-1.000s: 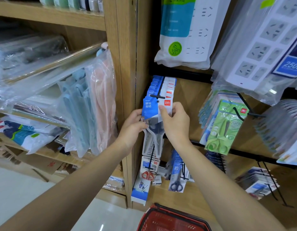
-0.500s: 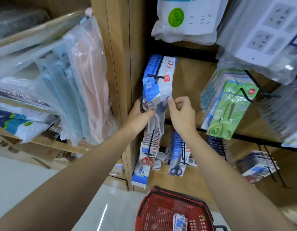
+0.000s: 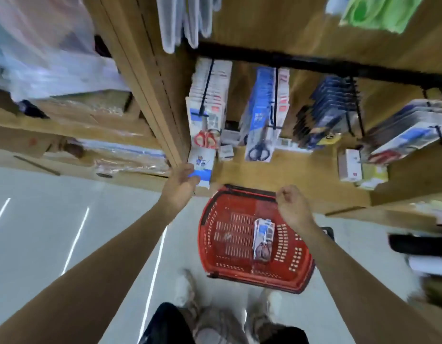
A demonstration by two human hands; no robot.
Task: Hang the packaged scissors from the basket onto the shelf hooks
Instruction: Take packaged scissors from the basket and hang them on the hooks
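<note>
Where it stands, the red basket (image 3: 215, 259) holds one scissors pack (image 3: 263, 238).

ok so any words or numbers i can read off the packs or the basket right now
No text is legible in this frame.
Hanging packs: print blurred, unreadable.
Pack in the basket: label too small and blurred.
Basket itself: no lettering visible.
</note>
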